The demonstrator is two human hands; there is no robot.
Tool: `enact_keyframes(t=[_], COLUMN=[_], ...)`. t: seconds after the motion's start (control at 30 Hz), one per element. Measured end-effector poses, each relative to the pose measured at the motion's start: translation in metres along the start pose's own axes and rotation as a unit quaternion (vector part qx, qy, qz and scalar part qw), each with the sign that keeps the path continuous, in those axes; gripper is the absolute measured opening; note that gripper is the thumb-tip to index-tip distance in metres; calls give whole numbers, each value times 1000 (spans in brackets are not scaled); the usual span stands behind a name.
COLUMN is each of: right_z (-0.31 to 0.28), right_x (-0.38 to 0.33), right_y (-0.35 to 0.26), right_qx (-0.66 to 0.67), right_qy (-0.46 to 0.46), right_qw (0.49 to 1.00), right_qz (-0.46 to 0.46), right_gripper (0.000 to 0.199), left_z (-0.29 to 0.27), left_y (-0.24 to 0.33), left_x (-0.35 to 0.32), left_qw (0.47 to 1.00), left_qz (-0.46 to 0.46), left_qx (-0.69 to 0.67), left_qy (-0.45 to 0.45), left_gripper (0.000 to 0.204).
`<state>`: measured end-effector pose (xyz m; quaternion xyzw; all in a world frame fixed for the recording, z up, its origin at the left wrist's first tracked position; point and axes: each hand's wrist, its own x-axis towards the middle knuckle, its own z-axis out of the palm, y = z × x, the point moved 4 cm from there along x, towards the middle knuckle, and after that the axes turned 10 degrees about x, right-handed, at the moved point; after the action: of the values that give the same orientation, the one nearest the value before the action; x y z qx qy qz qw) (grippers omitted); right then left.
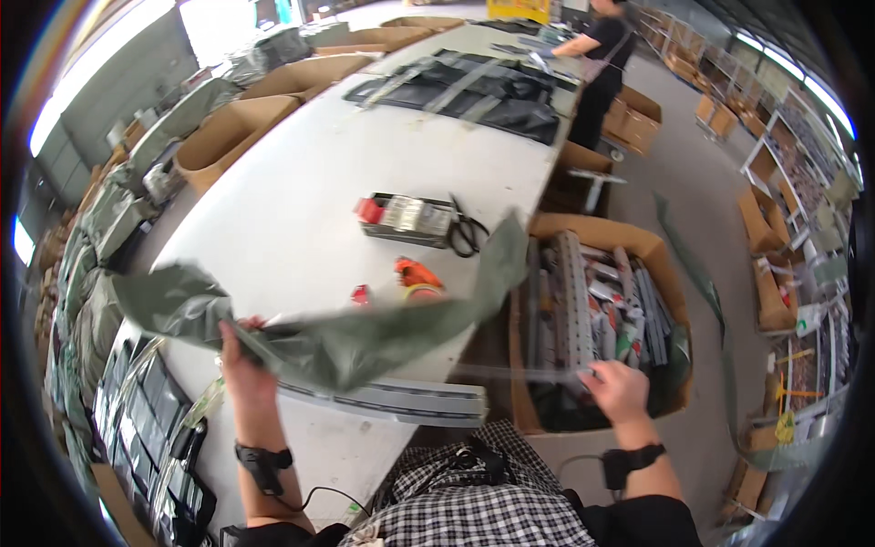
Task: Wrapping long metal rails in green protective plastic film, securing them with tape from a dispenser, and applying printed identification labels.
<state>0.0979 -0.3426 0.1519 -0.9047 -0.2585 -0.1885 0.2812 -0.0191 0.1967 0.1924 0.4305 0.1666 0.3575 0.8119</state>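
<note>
My left hand (248, 365) is closed on a strip of dark green plastic sheeting (365, 337), which spreads in folds across the table's near end. My right hand (620, 390) is pinched shut at the right, in front of an open carton (676, 314). A thin, pale, see-through strip (519, 372), smeared by motion, runs leftward from its fingers toward the sheeting. Partly under the sheeting lies a long grey bundle of profiles (428, 401) along the table edge. Beyond the sheeting sits an orange tape dispenser (417, 273) with a small red object (361, 294) beside it.
Black-handled scissors (467, 232) lean against a small box (406, 219) on the white table (273, 210). Black wrapped packages (465, 91) lie at the far end, near another person (606, 64). Cartons (228, 141) line the left; shelving (793, 182) stands right.
</note>
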Motion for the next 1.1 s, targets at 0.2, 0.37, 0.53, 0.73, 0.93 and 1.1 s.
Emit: enact_keyframes(t=[0.2, 0.37, 0.53, 0.73, 0.93, 1.1], right_z=[-64, -39, 82, 176, 287, 321], right_x=[-207, -161, 40, 122, 76, 70], right_y=[181, 150, -55, -350, -478, -530], right_qx=[-159, -263, 433, 347, 318, 288], right_qy=[-27, -322, -168, -270, -130, -186], right_qw=[831, 768, 871, 825, 759, 809], right_qz=[532, 487, 157, -355, -554, -478], right_gripper=[40, 93, 48, 94, 20, 59], left_z=[-227, -256, -243, -220, -178, -262], left_y=[98, 115, 111, 123, 171, 113], left_x=[-13, -41, -61, -120, -198, -241], left_qw=[995, 993, 997, 942, 569, 536], left_qz=[79, 71, 61, 173, 283, 260], left_qx=[58, 9, -44, 287, 768, 798], left_qy=[0, 94, 29, -31, -83, 97], left_gripper=[36, 40, 43, 27, 21, 20])
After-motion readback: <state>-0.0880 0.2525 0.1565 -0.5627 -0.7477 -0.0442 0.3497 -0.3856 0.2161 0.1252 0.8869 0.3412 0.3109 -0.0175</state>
